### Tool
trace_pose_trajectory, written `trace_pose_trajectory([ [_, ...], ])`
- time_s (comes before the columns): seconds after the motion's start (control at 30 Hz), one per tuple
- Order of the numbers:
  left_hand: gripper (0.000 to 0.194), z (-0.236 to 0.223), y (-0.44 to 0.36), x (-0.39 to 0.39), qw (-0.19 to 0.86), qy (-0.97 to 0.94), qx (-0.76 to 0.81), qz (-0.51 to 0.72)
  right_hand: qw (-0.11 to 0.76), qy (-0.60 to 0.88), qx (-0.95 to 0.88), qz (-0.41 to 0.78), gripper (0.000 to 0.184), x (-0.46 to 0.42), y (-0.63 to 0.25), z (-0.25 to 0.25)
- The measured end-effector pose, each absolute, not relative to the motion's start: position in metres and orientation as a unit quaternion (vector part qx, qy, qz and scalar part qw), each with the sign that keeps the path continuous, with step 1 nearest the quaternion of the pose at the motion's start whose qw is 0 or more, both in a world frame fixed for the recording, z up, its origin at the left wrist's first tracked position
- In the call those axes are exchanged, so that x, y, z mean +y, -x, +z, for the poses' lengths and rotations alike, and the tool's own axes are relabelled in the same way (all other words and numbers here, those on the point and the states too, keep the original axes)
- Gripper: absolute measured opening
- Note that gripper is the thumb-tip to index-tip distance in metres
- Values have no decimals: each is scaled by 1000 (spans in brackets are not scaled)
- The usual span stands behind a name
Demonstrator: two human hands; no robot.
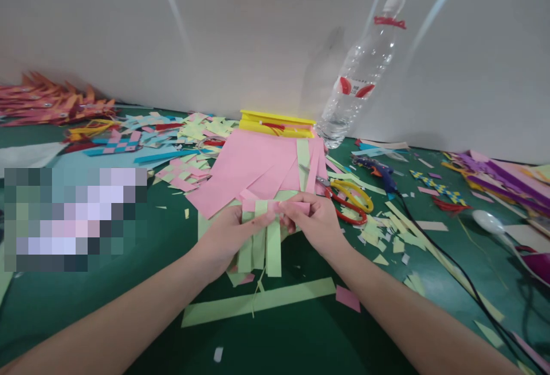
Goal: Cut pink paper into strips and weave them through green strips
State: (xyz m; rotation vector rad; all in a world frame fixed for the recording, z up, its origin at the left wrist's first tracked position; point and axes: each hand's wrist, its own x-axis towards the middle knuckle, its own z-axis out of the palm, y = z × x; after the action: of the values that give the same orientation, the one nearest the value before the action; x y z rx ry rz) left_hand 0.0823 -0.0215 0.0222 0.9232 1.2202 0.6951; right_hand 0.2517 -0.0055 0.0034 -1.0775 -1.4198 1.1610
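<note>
Between my two hands is a small woven piece of paper strips, with pale green strips hanging down and a pink strip running across their top. My left hand pinches its left side, thumb lying over the green strips. At the right, my right hand grips the pink strip between thumb and fingers. Pink paper sheets lie just beyond the hands. Scissors with red and yellow handles rest right of them. A loose green strip lies nearer to me.
A clear plastic bottle leans against the white wall. The glue gun trails a black cable across the right side. Paper scraps and orange folded paper pieces lie at the left. A white spoon sits at the right.
</note>
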Motion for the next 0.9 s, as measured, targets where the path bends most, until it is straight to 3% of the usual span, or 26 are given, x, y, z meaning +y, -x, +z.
trace_pose_trajectory([
  [0.53,43,24,-82,-25,640,-430,578,269,494,448,-565,486,21,-7,-250,5],
  [0.9,28,21,-80,-21,612,-488,542,305,496,438,-573,483,26,-2,-253,9],
])
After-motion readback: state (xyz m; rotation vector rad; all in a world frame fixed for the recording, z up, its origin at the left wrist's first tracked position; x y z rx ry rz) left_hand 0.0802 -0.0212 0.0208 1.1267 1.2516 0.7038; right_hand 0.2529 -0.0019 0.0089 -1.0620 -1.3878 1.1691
